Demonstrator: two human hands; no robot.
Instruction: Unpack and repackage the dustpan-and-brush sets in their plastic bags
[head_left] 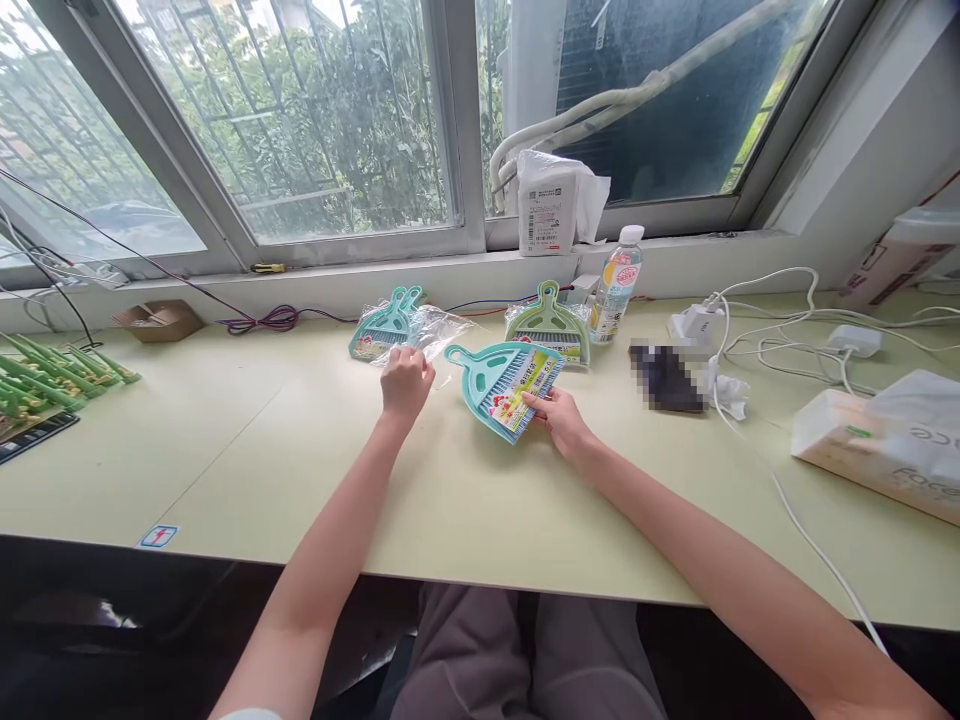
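Note:
My right hand (566, 425) grips a turquoise dustpan set (480, 375) by its right edge, thumb on the printed label. A small brush with blue bristles lies in the pan under that label, and the pan's looped handle points left. My left hand (407, 385) is closed at the near edge of a clear plastic bag (439, 328); whatever its fingers hold is hidden. Just beyond it lie turquoise dustpan sets (390, 318) with two handles showing, partly under the plastic. Behind the held set is a green dustpan set (549, 322) in clear wrapping.
A drink bottle (619, 285) stands by the window, near a paper package (551, 210) on the sill. On the right are white cables (772, 350), a blurred dark object (667, 378) and a tissue pack (877, 440). Green stalk-like items (52, 385) and a cardboard box (159, 320) sit left.

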